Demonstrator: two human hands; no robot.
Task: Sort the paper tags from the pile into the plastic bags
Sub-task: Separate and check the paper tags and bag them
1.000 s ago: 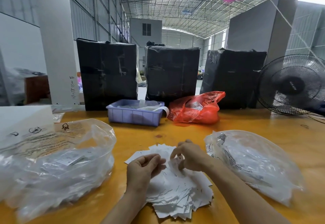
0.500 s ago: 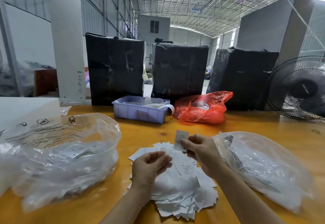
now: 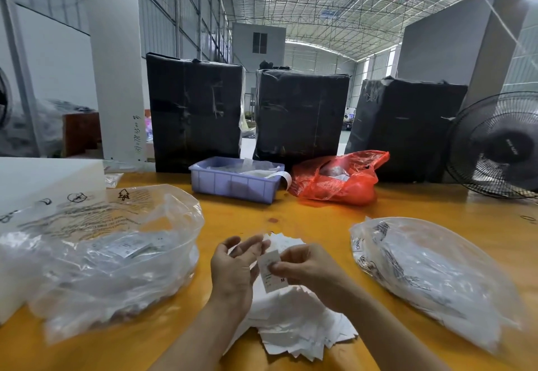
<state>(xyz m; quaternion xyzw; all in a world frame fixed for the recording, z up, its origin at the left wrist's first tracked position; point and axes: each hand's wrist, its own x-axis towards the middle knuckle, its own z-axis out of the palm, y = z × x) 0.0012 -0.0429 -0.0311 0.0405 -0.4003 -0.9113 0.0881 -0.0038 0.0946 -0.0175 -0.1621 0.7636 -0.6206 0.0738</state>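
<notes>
**One tag lowered for reading, between the two bags**

Lowered from where it was raised half a second ago, the single paper tag [image 3: 272,271] now sits just above the pile of tags [image 3: 294,321], pinched by thumb and fingers of the right hand [image 3: 308,268]. Beside it, the left hand [image 3: 235,268] has come up from the pile with its fingers relaxed and spread, holding nothing; its fingertips are very near the tag's upper edge, but I cannot tell if they touch. My judgement is that the tag is being checked before it goes into a bag, so sorting is in progress and much of the pile remains.

On the held tag a dark letter "M" can be read at the lower right corner (the smaller marks are too fine). The right plastic bag [image 3: 431,280] shows the letters "NG" on its left side, probably the end of a word. The left plastic bag [image 3: 110,254] carries a tree symbol, round pictograms and lines of warning text, not legible.

Farther on the wooden table [image 3: 305,216] stand a blue tray [image 3: 233,185] and a red bag [image 3: 334,184], then three black-wrapped boxes [image 3: 195,114]. A fan [image 3: 500,146] has writing on its hub, too blurred. A white pillar [image 3: 116,79] bears handwritten digits, unreadable.
</notes>
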